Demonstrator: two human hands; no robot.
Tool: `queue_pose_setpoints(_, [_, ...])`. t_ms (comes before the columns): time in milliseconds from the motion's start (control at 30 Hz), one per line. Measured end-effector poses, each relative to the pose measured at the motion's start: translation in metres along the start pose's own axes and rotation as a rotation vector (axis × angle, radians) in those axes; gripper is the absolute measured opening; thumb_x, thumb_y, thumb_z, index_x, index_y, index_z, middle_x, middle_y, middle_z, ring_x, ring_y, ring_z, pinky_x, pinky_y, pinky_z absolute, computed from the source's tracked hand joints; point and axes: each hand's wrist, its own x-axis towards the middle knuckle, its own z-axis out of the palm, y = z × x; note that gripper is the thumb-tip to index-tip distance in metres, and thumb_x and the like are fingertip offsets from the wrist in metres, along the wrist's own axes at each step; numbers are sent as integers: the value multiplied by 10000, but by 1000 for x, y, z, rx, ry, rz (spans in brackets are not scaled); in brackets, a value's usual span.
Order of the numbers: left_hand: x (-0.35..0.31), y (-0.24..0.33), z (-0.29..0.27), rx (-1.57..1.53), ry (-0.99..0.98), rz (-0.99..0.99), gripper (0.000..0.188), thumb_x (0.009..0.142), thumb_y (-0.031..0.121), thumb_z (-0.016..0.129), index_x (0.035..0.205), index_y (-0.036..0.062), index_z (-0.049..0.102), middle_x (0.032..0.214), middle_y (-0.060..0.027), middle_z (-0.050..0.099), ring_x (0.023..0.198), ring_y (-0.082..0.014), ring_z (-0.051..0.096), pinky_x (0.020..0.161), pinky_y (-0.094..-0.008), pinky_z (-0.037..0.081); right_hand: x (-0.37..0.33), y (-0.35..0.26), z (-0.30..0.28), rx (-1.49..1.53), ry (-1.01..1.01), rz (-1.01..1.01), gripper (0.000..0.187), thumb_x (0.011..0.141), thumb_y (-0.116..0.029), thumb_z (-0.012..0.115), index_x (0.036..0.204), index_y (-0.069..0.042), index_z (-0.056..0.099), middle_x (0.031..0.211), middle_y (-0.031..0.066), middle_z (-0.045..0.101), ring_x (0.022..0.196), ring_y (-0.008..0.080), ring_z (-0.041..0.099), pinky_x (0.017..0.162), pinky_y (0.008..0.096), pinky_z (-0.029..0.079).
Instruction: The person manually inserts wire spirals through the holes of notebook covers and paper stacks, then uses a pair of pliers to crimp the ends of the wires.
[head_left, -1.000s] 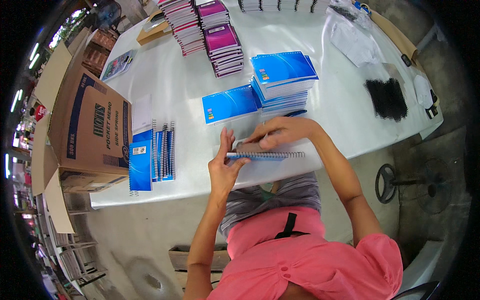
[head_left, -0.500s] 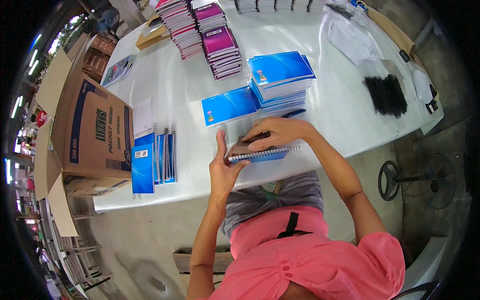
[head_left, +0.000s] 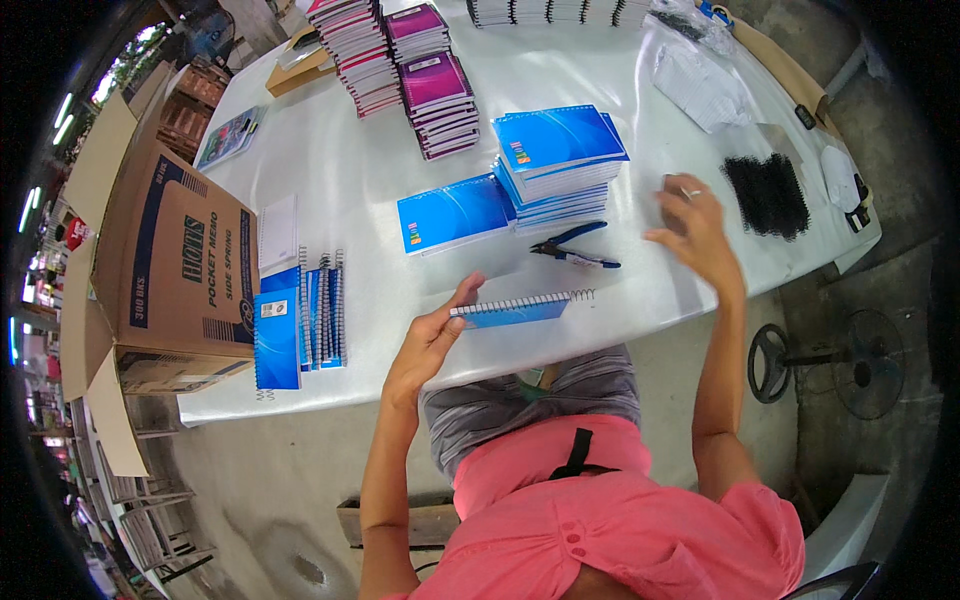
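My left hand (head_left: 428,345) grips a small blue notebook (head_left: 515,312) by its left end, thumb in front. The notebook is tilted up on edge, with a spiral wire (head_left: 535,299) along its top that sticks out past the right end. My right hand (head_left: 697,228) is held over the table to the right, fingers loosely bent and apart, with nothing visible in it. Right of it lies a pile of black spiral coils (head_left: 766,195). Blue-handled cutting pliers (head_left: 572,247) rest on the table between the notebook and a stack of blue notebooks (head_left: 560,150).
A single blue notebook (head_left: 455,213) lies beside the stack. Several spiral-bound blue notebooks (head_left: 278,335) sit at the left, near an open cardboard box (head_left: 185,265). Magenta notebook stacks (head_left: 437,90) stand farther back. A plastic bag (head_left: 700,88) lies at the far right.
My right hand has left the notebook and moved right, toward the black coils. The pliers, mostly hidden before, now show. My left hand still holds the notebook.
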Motion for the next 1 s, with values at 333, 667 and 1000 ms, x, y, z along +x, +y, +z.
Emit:
queue_pose_setpoints(333, [-6,6,1,34,51,-143,500,1026,189,461,1486,23,359,1493,-134,436,1394,-225,374,1140,-318,264,35,-209,52,381,-128,-224,249,749,-160,740,965,-57,671,1015,62,614,1046,255,535,977,459,366])
queue_pose_setpoints(667, [-9,2,1,-15,68,-168,490,1023,182,478,1479,33,377,1497,-93,439,1389,-205,374,1136,-314,270,34,-215,49,437,-63,-150,212,774,-138,684,969,-90,616,999,66,618,1019,232,541,990,459,336])
queue_pose_setpoints(1000, [-10,2,-2,19,36,-211,540,1009,334,515,1463,59,416,1441,-88,506,1332,-189,439,1103,-322,324,33,-217,52,478,-49,-158,220,772,-121,700,961,-66,603,1003,58,573,1035,243,531,1032,497,319])
